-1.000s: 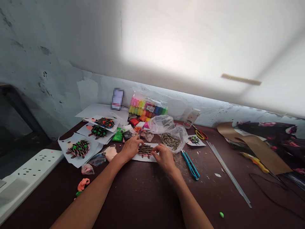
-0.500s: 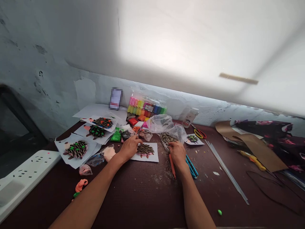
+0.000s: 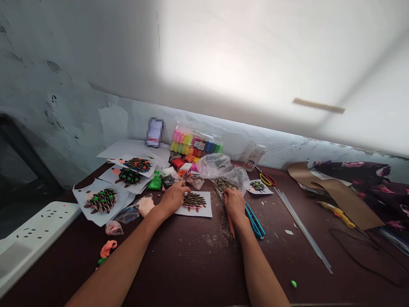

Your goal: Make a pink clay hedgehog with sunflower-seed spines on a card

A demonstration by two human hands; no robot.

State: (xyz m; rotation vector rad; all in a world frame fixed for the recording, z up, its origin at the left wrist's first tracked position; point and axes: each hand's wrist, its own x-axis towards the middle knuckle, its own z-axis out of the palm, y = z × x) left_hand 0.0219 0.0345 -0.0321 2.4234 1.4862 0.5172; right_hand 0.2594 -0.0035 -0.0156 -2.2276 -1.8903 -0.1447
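Observation:
My left hand (image 3: 174, 197) rests over the left part of a white paper card (image 3: 206, 211), fingers bent and pressing on it. The card bears a hedgehog (image 3: 194, 200) with spines of striped sunflower seeds and a pink clay edge below; its left end is hidden under my fingers. My right hand (image 3: 234, 204) is closed, fingertips together at the near edge of a heap of sunflower seeds (image 3: 224, 184) in a clear plastic bag (image 3: 241, 178). Whatever the fingertips pinch is too small to make out. Beside that hand lie an orange pen-like tool (image 3: 231, 230) and a teal utility knife (image 3: 254, 221).
Other hedgehog cards (image 3: 102, 200) lie at the left near a white power strip (image 3: 38, 238). Clay packs (image 3: 198, 145) stand at the wall. To the right are scissors (image 3: 267, 179), clear glue sticks (image 3: 303, 230), a yellow glue gun (image 3: 337, 213) and its cord.
My right hand has shifted slightly left at the seeds, covering more of the orange tool and exposing more of the teal knife. My left hand stays on the card.

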